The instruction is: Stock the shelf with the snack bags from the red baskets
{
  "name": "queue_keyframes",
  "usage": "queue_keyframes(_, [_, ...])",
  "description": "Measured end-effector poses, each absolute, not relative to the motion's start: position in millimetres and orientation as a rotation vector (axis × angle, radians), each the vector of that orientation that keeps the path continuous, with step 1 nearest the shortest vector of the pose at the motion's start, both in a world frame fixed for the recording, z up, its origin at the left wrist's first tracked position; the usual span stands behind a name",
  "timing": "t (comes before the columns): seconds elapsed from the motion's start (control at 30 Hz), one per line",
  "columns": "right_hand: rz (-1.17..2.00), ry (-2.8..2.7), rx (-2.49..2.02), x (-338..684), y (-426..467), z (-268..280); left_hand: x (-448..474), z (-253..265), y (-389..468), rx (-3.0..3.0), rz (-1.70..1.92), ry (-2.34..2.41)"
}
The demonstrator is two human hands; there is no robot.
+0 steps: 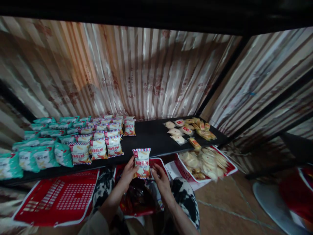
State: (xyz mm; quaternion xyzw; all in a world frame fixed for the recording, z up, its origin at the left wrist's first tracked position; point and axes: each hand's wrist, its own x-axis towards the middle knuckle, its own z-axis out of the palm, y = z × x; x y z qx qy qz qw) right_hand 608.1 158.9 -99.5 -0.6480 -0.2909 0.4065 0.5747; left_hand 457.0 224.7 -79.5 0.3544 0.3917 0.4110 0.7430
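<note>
A white snack bag with red lettering and striped ends is held upright in front of the black shelf. My left hand grips its left edge between thumb and fingers. Close to the bag's right edge is my right hand, its fingers apart and slightly bent, with nothing visible in it. On the shelf to the left stand rows of matching white bags. Below my hands, a red basket between my knees contains dark packets, partly hidden by my arms.
Teal snack bags fill the shelf's left end. Round white packets and yellow packets lie at the right on the black shelf. A red basket is at lower left; another basket with packaged food is at right.
</note>
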Motion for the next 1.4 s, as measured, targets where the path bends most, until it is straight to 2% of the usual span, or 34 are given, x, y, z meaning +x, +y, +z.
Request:
queue_keyframes(0.3, [1.078,-1.139,-1.470,613.9,223.5,-74.3,464.9,-78.0,266.8,0.941,0.970,0.981])
queue_keyframes(0.57, [0.899,-1.189,-1.608,608.7,305.9,-85.1,475.4,-81.9,302.6,1.563,1.095,1.446])
queue_keyframes(0.77, [0.787,-1.271,-1.769,596.9,354.6,-86.5,483.6,-87.0,323.4,1.667,0.952,1.572])
queue_keyframes(1.4, [0.681,-1.413,-1.685,586.9,397.1,-102.2,485.9,-106.5,355.1,1.791,0.869,1.716])
